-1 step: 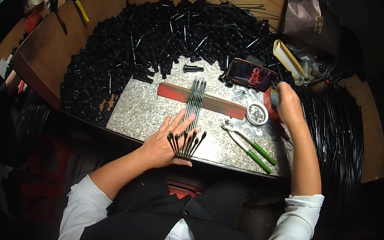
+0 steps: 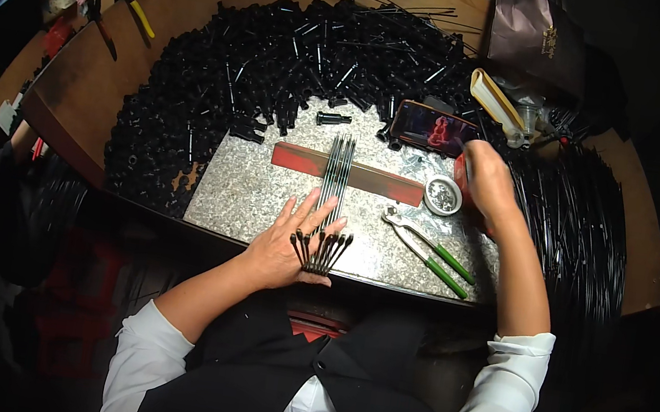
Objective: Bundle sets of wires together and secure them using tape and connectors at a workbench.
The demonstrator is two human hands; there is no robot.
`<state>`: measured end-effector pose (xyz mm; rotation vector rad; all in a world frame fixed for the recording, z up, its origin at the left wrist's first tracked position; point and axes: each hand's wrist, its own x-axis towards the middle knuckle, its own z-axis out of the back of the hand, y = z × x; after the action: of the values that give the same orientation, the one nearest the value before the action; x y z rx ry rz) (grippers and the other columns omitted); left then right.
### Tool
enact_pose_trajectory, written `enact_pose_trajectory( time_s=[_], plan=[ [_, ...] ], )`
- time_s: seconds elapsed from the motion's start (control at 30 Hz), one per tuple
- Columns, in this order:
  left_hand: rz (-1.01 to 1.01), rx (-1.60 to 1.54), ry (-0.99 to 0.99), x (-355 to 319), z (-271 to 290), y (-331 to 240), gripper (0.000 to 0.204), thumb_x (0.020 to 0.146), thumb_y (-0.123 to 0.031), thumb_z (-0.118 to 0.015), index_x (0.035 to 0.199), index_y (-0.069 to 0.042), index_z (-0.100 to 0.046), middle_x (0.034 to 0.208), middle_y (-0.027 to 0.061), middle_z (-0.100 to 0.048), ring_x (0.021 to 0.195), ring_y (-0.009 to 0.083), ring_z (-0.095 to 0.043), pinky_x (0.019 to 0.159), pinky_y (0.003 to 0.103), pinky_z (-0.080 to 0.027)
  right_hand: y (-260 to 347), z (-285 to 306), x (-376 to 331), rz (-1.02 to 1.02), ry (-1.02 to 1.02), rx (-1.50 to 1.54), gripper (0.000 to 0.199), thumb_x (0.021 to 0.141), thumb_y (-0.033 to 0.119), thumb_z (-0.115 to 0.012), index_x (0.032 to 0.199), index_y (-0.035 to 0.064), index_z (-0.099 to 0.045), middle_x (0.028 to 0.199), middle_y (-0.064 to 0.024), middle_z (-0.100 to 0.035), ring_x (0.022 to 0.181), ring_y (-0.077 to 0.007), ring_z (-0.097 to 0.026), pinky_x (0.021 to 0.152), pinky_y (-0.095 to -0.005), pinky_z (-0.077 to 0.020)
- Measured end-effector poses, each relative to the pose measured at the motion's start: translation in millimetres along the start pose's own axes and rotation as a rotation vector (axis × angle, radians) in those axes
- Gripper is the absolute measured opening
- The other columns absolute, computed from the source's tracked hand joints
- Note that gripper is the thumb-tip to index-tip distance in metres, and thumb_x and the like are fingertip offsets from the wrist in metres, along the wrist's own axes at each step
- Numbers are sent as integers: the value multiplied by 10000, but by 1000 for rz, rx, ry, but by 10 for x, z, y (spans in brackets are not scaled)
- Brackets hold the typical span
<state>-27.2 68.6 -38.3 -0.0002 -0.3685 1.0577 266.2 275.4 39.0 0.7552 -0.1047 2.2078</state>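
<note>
My left hand (image 2: 277, 251) lies at the near edge of a speckled stone slab (image 2: 244, 186), fingers stretched across a bundle of thin metal rods (image 2: 339, 165) and thumb below, pinning them. The rods' black, knobbed ends (image 2: 322, 249) fan out over this hand. Their far ends rest across a red bar (image 2: 299, 158) with a dark, worn top. My right hand (image 2: 487, 182) is closed, knuckles up, beside a red object (image 2: 460, 172) it partly covers. Its fingertips are hidden, so what they hold is unclear. A small white dish (image 2: 442, 195) of tiny bits stands left of it.
Green-handled pincers (image 2: 429, 254) lie near my right forearm. A phone (image 2: 435, 128) stands beyond the dish. A heap of black tubular parts (image 2: 275, 55) curves round the slab. Long black rods (image 2: 576, 224) fill the right side. Behind stands a dark paper bag (image 2: 536, 33).
My right hand has shifted a little left and toward me, over the red object. The left hand and the rods have barely moved.
</note>
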Motion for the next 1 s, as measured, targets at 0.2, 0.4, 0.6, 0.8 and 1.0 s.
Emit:
enact_pose_trajectory(
  time_s=[0.2,0.4,0.6,0.8,1.0],
  plan=[
    [-7,28,109,49,-11,-15,984,672,-600,-696,1426,-95,-315,1505,175,-216,1395,415,-151,1092,578,-189,590,-490,112,198,214,-73,292,784,29,-507,1052,79,-610,899,-125,-575,898,-302,-601,745,-397,-503],
    [-27,-28,55,53,-11,-10,915,698,-558,-698,1396,-73,-360,1473,187,-260,1343,461,-229,1062,594,-242,725,-797,234,227,229,-122,283,800,86,-507,1061,102,-617,855,-118,-572,863,-275,-614,682,-390,-510],
    [-39,-46,94,75,50,-17,906,704,-541,-698,1381,-36,-372,1472,183,-268,1359,436,-217,1075,561,-252,746,-801,225,227,243,-146,328,810,95,-497,1116,119,-613,845,-114,-570,799,-276,-632,631,-388,-512],
    [-44,-50,70,69,48,-6,896,702,-533,-702,1371,-27,-385,1461,193,-286,1355,432,-231,1076,558,-254,720,-819,224,242,201,-144,348,813,93,-497,1136,140,-618,832,-109,-562,774,-271,-633,612,-381,-510],
    [-37,-53,63,78,45,-9,894,696,-528,-712,1362,-25,-392,1453,194,-298,1347,437,-244,1074,558,-258,722,-821,226,234,196,-126,359,816,94,-498,1147,164,-619,827,-103,-552,770,-267,-623,612,-378,-509]
  ],
)
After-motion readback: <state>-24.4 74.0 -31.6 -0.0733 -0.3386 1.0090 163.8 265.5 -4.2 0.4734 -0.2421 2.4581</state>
